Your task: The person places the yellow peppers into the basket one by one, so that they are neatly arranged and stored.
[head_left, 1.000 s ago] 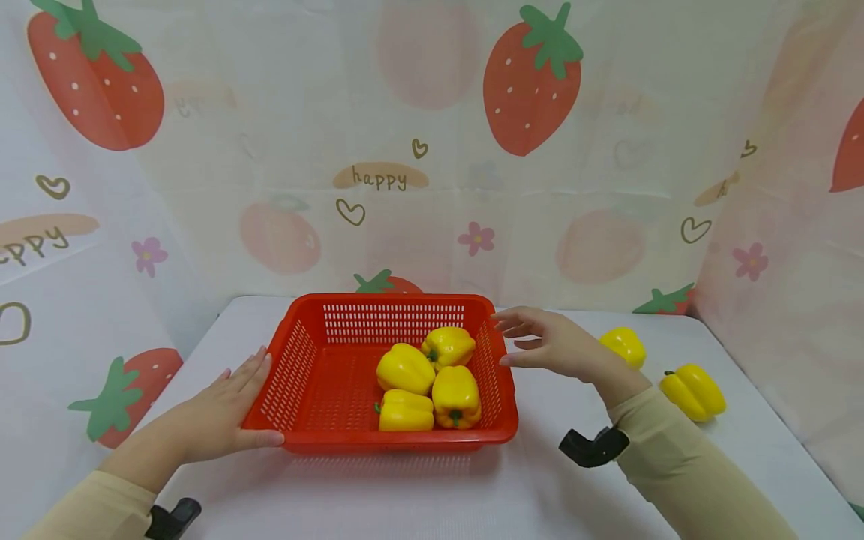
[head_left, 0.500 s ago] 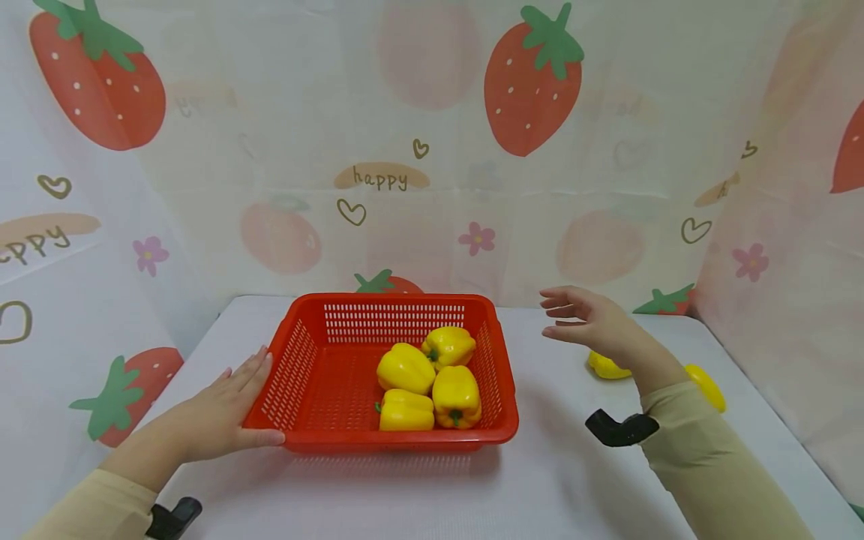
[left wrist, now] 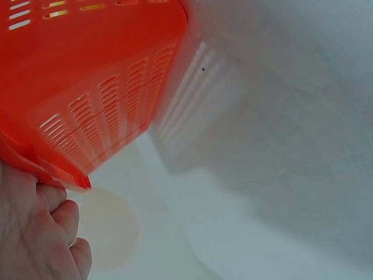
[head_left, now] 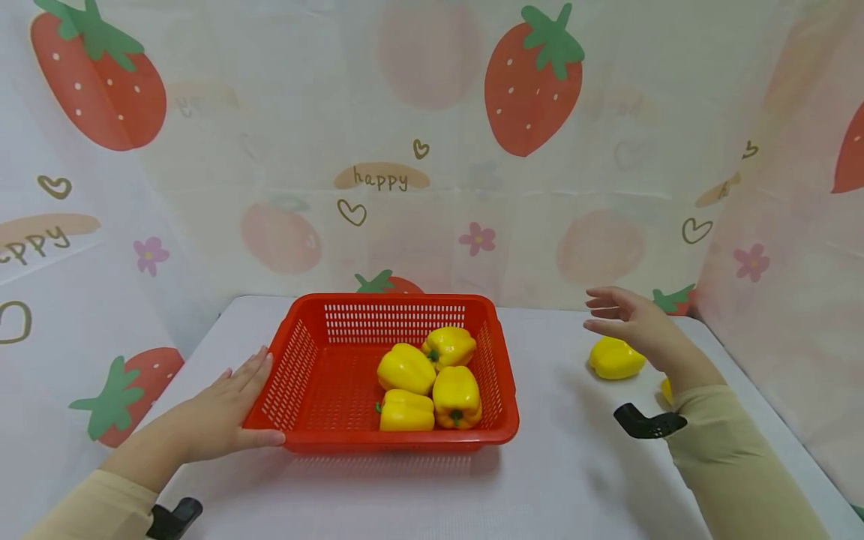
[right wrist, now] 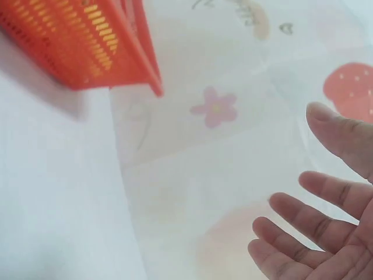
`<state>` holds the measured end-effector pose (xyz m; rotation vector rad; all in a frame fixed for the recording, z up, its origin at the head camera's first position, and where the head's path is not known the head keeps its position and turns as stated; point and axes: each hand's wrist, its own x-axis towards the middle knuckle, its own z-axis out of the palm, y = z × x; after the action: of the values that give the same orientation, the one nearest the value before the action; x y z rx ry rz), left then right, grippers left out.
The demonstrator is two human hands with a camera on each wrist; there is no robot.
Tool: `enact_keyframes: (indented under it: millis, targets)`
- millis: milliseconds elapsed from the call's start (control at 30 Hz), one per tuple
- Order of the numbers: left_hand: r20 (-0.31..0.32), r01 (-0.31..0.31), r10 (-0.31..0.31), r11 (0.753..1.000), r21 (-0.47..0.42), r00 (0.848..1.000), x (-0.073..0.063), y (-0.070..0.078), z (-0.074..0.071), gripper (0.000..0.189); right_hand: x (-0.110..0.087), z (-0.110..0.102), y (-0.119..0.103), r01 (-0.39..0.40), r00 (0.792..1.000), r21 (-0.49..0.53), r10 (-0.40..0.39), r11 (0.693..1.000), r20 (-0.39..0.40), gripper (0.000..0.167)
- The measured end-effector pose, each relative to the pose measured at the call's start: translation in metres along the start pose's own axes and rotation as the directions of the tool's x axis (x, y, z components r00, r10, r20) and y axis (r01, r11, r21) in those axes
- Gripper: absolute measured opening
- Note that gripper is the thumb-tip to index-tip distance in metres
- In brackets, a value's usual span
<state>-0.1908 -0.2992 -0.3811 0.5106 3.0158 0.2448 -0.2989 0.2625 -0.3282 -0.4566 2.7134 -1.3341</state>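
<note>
I saw the left hand (head_left: 217, 414) rest straight fingers along the left side of a slotted red plastic basket (head_left: 337, 441) holding four glossy, lobed peppers (head_left: 406, 368), the right hand (head_left: 633, 318) hanging, fingers loosely spread, near a smooth yellow pepper (head_left: 615, 361) on the table (head_left: 550, 495) at right.

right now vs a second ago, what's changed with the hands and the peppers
The right hand, holding nothing, has moved rightward, away from the right rim of the red basket; its arm now hides most of the farther-right loose pepper. Nothing was picked up. Unchanged: the left hand against the basket's left rim, the basket, and the four yellow peppers inside.
</note>
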Motion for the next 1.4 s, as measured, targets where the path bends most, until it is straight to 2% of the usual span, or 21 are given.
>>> enact_keyframes:
  millis: [333, 567, 767, 1033, 1400]
  targets:
    - [-0.002, 0.002, -0.002, 1.0, 0.003, 1.0, 0.0, 0.0, 0.0, 0.117, -0.006, -0.015, 0.032, -0.139, 0.99, -0.091, 0.137, 0.986, -0.026, 0.079]
    - [0.0, 0.004, -0.004, 1.0, -0.001, 1.0, -0.001, 0.001, 0.0, 0.117, -0.006, -0.023, 0.052, -0.218, 0.975, -0.098, 0.213, 0.971, -0.06, 0.087]
    - [0.0, 0.006, -0.006, 1.0, -0.004, 1.0, 0.0, 0.0, 0.0, 0.117, -0.008, -0.024, 0.063, -0.25, 0.967, -0.128, 0.242, 0.96, -0.077, 0.082]
    - [-0.002, 0.013, -0.013, 1.0, -0.003, 1.0, 0.0, 0.0, 0.001, 0.116, -0.009, -0.022, 0.072, -0.26, 0.965, -0.153, 0.252, 0.954, -0.068, 0.085]
    - [-0.002, 0.019, -0.019, 1.0, -0.01, 1.0, 0.0, 0.001, 0.0, 0.115, -0.009, -0.018, 0.07, -0.358, 0.933, -0.165, 0.359, 0.919, -0.026, 0.085]
